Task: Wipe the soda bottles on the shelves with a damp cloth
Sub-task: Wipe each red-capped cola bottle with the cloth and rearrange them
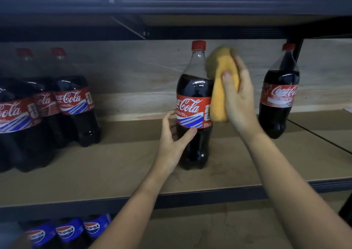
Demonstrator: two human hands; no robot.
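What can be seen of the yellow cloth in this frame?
The yellow cloth looks soft and thick, bunched into a long upright wad, its top blurred. The right hand grips it, thumb across its front, and holds it against the right side of the middle cola bottle, from shoulder down to label. Whether it is damp cannot be told.

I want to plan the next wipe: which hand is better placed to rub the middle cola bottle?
The right hand: it grips the yellow cloth beside the red-capped plastic cola bottle. The left hand holds that bottle low, steadying it.
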